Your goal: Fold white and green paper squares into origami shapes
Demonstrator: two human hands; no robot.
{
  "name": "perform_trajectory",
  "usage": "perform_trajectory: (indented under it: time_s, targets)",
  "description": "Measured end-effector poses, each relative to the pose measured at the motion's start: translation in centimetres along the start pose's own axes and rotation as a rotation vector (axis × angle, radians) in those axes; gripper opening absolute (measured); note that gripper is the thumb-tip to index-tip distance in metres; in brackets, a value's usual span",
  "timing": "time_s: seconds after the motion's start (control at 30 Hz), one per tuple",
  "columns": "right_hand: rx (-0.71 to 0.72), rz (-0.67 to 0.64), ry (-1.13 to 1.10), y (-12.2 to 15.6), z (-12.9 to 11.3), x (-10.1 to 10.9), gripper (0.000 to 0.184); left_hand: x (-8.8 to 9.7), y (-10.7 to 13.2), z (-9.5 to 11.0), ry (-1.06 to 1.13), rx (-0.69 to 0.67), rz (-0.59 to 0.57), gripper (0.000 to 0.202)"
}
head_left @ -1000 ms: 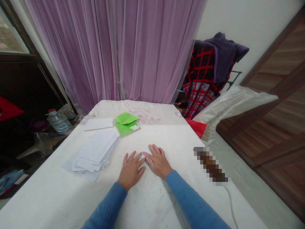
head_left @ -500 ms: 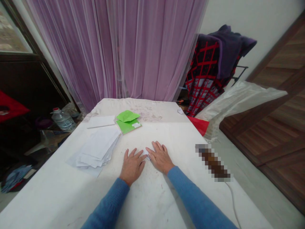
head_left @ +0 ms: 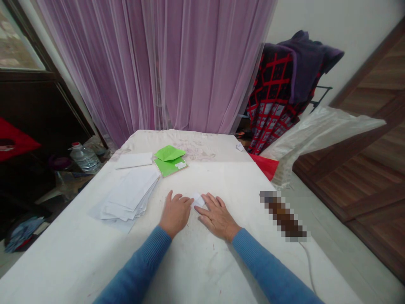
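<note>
A small folded piece of white paper [head_left: 198, 199] lies flat on the table between my hands. My left hand [head_left: 176, 213] rests at its left side, palm down and fingers apart, with a fingertip at the paper's edge. My right hand [head_left: 218, 215] lies flat and spread, its fingertips pressing on the right part of the paper and covering some of it. Left of my hands is a loose stack of white paper sheets [head_left: 129, 194]. Beyond them sits a green booklet [head_left: 169, 167] with a folded green paper piece [head_left: 170, 153] on top.
A white cloth covers the table [head_left: 196, 261]. A flat white pad [head_left: 134, 160] lies behind the stack. At the right, a blurred-out object [head_left: 283, 216] has a cable [head_left: 308, 264] running to the front. A paper scrap [head_left: 239, 146] is near the far right edge.
My right hand has shifted slightly right and toward me. My left hand's fingers have drawn back a little, so more of the folded white paper shows.
</note>
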State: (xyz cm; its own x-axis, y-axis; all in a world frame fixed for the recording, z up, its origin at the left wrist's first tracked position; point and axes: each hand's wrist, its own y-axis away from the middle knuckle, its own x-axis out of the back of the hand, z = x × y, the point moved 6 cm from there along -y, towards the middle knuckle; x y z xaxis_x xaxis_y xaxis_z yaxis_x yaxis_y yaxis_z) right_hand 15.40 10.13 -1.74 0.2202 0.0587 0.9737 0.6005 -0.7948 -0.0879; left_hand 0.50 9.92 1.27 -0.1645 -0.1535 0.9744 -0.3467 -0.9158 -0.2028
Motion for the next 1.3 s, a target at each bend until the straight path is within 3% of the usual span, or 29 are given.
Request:
perform_trajectory:
  time_s: [0.17, 0.4, 0.9, 1.13, 1.3]
  targets:
    - [0.014, -0.021, -0.023, 0.9, -0.1, 0.0, 0.041, 0.3, -2.4, 0.9, -0.122, -0.085, -0.073, 0.026]
    - [0.023, -0.002, -0.019, 1.2, -0.4, 0.3, 0.041, -0.6, -3.8, -0.1, -0.086, -0.034, -0.106, 0.028]
    - [0.017, 0.042, -0.016, 1.2, -0.4, 0.3, 0.040, -0.7, 0.6, -1.0, 0.075, -0.085, -0.076, 0.031]
    - [0.015, 0.025, -0.027, 1.2, -0.6, 0.6, 0.040, 0.3, -1.1, -0.7, 0.068, -0.070, -0.155, 0.027]
    - [0.013, 0.024, -0.019, 1.2, -0.5, 0.4, 0.040, 0.2, -2.8, 0.1, -0.027, -0.068, -0.121, 0.029]
